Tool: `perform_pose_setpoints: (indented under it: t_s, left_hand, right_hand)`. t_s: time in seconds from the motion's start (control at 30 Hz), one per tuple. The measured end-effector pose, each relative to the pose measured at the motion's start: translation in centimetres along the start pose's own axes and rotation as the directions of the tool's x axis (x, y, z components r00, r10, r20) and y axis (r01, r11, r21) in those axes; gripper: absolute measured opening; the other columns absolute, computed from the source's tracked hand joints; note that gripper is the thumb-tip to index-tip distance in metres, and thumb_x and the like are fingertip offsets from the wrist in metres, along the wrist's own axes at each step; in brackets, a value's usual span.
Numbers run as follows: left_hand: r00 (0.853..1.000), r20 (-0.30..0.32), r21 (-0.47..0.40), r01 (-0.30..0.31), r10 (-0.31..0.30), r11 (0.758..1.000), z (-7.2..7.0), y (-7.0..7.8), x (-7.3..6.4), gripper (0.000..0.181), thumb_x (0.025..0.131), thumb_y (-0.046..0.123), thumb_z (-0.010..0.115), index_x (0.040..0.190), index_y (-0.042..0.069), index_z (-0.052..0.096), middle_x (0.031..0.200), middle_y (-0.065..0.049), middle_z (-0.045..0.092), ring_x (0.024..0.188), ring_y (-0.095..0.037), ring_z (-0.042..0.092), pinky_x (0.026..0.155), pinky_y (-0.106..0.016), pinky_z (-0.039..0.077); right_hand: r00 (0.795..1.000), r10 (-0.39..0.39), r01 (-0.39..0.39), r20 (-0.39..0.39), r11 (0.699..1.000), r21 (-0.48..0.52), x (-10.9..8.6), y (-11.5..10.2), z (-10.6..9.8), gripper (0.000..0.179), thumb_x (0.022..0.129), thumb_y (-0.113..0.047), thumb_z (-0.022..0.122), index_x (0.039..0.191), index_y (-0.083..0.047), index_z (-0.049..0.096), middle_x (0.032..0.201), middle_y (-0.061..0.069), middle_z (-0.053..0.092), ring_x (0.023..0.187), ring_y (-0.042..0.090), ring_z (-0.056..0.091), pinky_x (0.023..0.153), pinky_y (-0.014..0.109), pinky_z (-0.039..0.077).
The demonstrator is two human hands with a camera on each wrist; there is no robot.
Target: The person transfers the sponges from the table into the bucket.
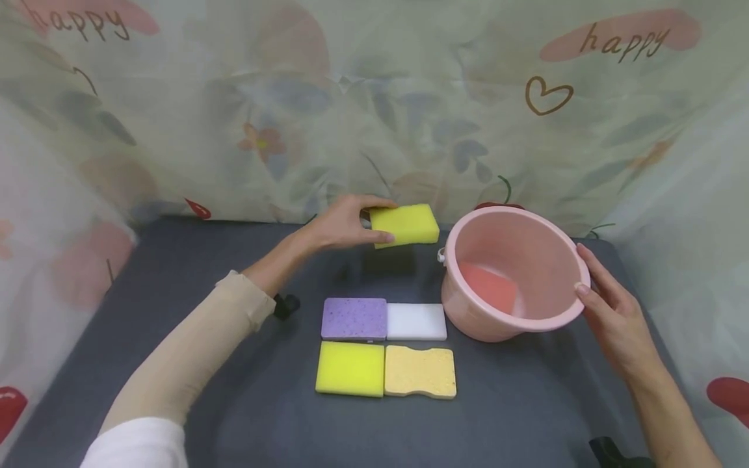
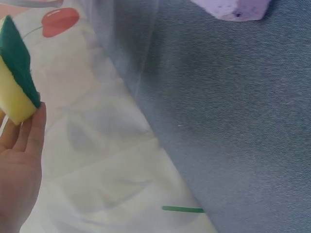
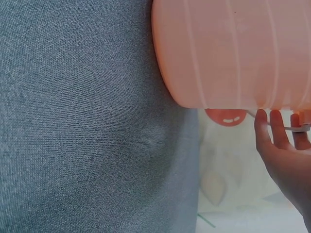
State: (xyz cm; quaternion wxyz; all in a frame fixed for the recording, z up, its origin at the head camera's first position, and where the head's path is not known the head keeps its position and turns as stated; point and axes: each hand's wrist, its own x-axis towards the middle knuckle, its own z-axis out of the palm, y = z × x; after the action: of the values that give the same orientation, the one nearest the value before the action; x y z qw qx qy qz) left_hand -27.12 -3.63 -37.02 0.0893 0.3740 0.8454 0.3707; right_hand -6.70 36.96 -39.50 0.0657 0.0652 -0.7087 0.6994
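The left hand pinches a yellow sponge by its left end, thumb on top and fingers curled under, and holds it in the air above the table, just left of the pink bucket. In the left wrist view the sponge has a green scrub side. The right hand lies flat against the right wall of the bucket w/ fingers straight, one fingertip at the rim; it supports, it does not clasp. The bucket is tilted, its opening toward the person, and an orange-red sponge lies inside at the bottom.

On the table in front there are 4 more, touching as a square: purple sponge, white sponge, second yellow sponge and pale orange sponge.

My judgement for doing this step well: carry the held sponge to the right, over the rim and not against it, b/c a knock can push the light bucket. The flat hand should give steady counter-pressure so the tilt holds. Better to release only when the sponge is well inside the opening, since it is soft and may bounce on the edge.
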Motion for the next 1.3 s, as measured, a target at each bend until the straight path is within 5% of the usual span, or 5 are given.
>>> perform_pose_setpoints:
  t_s: [0.47,0.73,0.93,1.3]
  left_hand:
    - [0.987,-0.098,-0.023,-0.128,0.126,0.991,-1.7,4.3,1.4,0.066,0.08,0.04,0.083,0.137,0.015,0.061,0.13,-0.001,0.064,0.107,-0.01,0.061,0.091,-0.025,0.049]
    - [0.983,-0.039,0.003,-0.182,0.182,0.983,-1.6,6.4,2.1,0.065,0.08,0.044,0.082,0.136,0.018,0.063,0.127,0.005,0.064,0.101,-0.004,0.06,0.089,-0.023,0.048]
    - [0.963,0.021,0.002,-0.269,0.269,0.963,-0.9,7.8,2.7,0.061,0.082,0.039,0.081,0.135,0.014,0.063,0.127,0.004,0.064,0.103,-0.004,0.058,0.092,-0.025,0.048]
    - [0.938,0.088,0.05,-0.34,0.335,0.939,1.1,10.2,4.3,0.062,0.081,0.039,0.082,0.135,0.013,0.064,0.128,0.004,0.065,0.111,-0.004,0.058,0.093,-0.02,0.043]
  right_hand:
    - [1.0,-0.019,0.018,0.024,1.0,0.024,0.3,-0.1,0.0,0.06,0.101,0.009,0.041,0.157,-0.007,0.027,0.162,0.005,0.025,0.136,0.006,0.04,0.097,0.014,0.041]
    - [1.0,-0.004,0.003,0.021,1.0,0.01,0.4,-0.1,0.0,0.06,0.102,0.007,0.042,0.158,-0.01,0.027,0.163,0.005,0.024,0.137,0.007,0.039,0.096,0.013,0.042]
    - [1.0,0.008,-0.008,0.017,1.0,-0.01,0.3,-0.1,0.0,0.061,0.102,0.006,0.043,0.158,-0.011,0.027,0.163,0.005,0.024,0.136,0.007,0.04,0.095,0.013,0.042]
    - [1.0,0.018,-0.018,0.007,1.0,-0.018,0.0,0.0,-0.1,0.061,0.102,0.006,0.043,0.158,-0.011,0.027,0.163,0.004,0.024,0.135,0.004,0.04,0.095,0.012,0.042]
